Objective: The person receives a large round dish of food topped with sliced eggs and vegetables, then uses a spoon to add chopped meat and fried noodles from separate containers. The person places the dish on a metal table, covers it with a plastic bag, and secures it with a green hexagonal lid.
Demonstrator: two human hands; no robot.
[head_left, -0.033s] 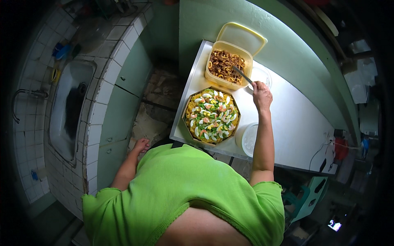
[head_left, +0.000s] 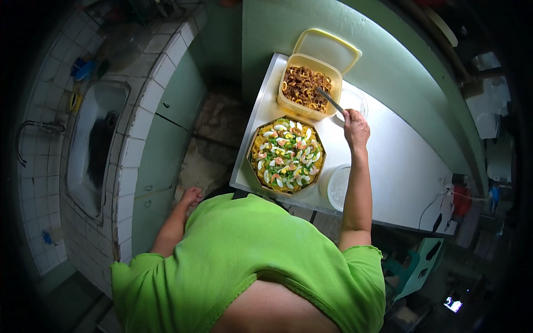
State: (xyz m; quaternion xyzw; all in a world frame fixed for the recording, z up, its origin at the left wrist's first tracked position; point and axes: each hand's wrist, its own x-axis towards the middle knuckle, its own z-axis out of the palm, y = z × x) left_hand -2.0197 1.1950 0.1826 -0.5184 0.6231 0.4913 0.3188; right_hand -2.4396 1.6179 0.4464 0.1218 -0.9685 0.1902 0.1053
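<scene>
My right hand grips a slim grey fork-like utensil. Its far end reaches into browned strips and rings of food, which look like squid, in a square yellow plastic tub. The tub's yellow-rimmed lid stands raised behind it. Nearer to me sits an octagonal tray of yellow noodles, topped with egg wedges, shrimp and chopped greens. My left hand hangs low at my side, away from the table, its fingers curled with nothing visible in them.
A round white tub stands beside my right forearm, and a clear round piece lies behind my right hand. The white table meets a green wall. At left is a tiled counter with a sink; a green chair is at right.
My right hand and the utensil have shifted very slightly to the right. Nothing else has visibly moved.
</scene>
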